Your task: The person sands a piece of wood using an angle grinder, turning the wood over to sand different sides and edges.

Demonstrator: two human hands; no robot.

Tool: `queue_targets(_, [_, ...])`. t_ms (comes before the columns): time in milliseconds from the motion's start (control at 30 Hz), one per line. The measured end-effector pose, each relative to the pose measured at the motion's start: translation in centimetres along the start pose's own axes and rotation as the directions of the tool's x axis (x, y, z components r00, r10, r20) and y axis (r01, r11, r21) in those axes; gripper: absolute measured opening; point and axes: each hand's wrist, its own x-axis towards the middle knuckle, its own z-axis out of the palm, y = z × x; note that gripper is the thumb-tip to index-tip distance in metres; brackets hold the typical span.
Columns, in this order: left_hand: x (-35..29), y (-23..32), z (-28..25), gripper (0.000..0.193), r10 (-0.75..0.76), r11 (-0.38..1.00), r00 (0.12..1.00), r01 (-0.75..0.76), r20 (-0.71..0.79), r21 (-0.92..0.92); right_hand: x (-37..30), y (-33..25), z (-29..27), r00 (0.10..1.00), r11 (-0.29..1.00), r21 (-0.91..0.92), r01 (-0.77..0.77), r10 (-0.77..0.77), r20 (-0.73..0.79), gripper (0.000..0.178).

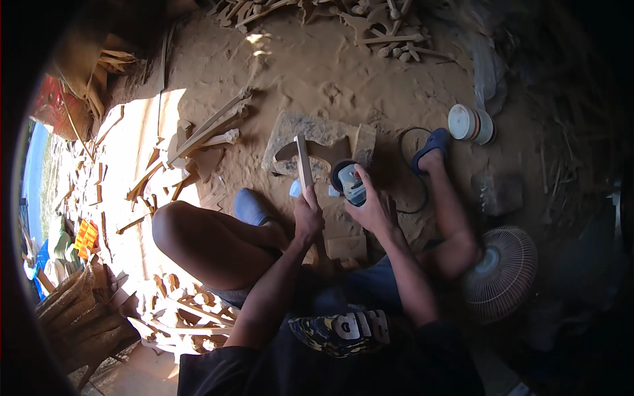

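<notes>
My left hand [308, 214] is closed round the lower end of a long, pale wooden piece [303, 162] that points away from me. A curved brown wooden part [323, 153] lies across behind its upper end; I cannot tell whether the two are joined. My right hand [374, 210] grips a power sander [352, 183], a grey-blue tool with a round dark head. The head is close to the right end of the curved part; whether they touch is unclear. Beneath the work sits a worn, pale block [281, 129] on the ground.
Wooden pieces [211, 132] lie to the left, with more piled at the far side [389, 33]. A white bucket [462, 123] lies tipped at the right, beyond a dark cord [422, 198]. A round fan [505, 274] stands near my right knee. My feet in blue clogs [254, 208] flank the block.
</notes>
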Motion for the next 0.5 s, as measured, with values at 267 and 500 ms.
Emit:
queue_targets(267, [-0.3,0.9,0.1,0.05,-0.036,0.996,0.999,0.036,-0.003,0.076,-0.5,0.4,1.1,0.999,1.0,0.02,0.019,-0.018,-0.031,0.088])
queue_targets(500, [0.2,-0.2,0.1,0.054,0.0,0.992,0.999,0.005,-0.04,0.125,-1.0,1.9,0.7,0.999,0.993,0.11,0.033,-0.032,-0.014,0.088])
